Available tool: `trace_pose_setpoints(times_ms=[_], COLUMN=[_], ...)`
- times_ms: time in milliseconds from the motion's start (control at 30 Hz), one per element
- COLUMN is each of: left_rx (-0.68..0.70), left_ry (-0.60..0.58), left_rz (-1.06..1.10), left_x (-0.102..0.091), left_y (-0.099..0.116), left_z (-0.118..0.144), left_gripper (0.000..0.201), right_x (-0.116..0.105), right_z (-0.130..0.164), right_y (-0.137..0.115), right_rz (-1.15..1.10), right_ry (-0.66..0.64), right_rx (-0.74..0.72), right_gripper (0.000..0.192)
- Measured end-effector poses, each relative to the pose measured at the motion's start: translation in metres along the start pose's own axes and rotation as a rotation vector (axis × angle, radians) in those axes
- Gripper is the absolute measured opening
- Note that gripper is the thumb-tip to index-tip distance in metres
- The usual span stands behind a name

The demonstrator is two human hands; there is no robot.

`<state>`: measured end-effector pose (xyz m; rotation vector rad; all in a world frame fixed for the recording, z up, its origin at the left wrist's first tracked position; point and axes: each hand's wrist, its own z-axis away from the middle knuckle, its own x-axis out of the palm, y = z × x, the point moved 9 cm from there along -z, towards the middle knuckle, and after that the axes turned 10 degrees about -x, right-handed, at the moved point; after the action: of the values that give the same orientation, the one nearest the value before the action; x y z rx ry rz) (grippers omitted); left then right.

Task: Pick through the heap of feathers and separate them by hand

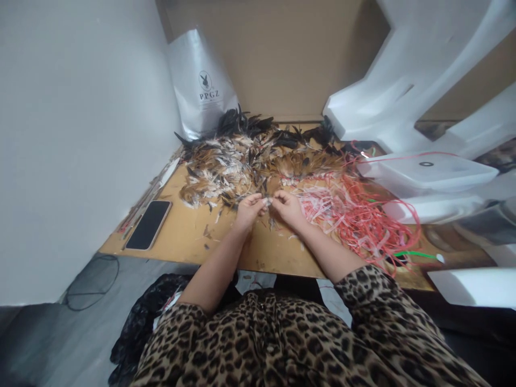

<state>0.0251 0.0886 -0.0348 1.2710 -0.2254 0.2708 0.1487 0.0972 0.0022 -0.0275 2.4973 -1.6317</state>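
Observation:
Close together over the table, both hands pinch at one spot. My left hand point(249, 209) is closed, its fingertips on the pale base of what looks like a small brown feather point(269, 189). From the other side, my right hand point(290, 208) pinches at the same base with thumb and forefinger. Just beyond the fingers spreads a heap of brown, white and black feathers point(226, 161). Beside my right hand lies a tangle of red and pink plastic strips point(355, 215). Fine detail between the fingertips is too small to make out.
A dark-screened phone point(148, 226) lies on the wooden table point(189, 236) at left. Behind the feathers stands a silver-white bag point(201, 86). At right are white plastic containers point(427, 172) and a green strip point(417, 253). A black plastic bag point(145, 306) sits below the table edge.

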Motion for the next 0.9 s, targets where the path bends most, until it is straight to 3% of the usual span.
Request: trace_pose_setpoints(times_ms=[300, 533, 900], left_rx=[0.039, 0.06, 0.066], left_ry=[0.048, 0.046, 0.051], left_rz=[-0.083, -0.093, -0.074], left_x=[-0.008, -0.004, -0.005], left_y=[0.004, 0.006, 0.001], left_z=[-0.003, 0.001, -0.001], left_gripper=[0.029, 0.032, 0.033], right_x=[0.006, 0.005, 0.0], right_z=[0.003, 0.005, 0.001], right_y=[0.009, 0.018, 0.007], right_rz=[-0.14, -0.169, -0.022], right_ry=[-0.01, 0.042, 0.053], right_rx=[0.089, 0.164, 0.072], right_gripper=[0.024, 0.029, 0.025])
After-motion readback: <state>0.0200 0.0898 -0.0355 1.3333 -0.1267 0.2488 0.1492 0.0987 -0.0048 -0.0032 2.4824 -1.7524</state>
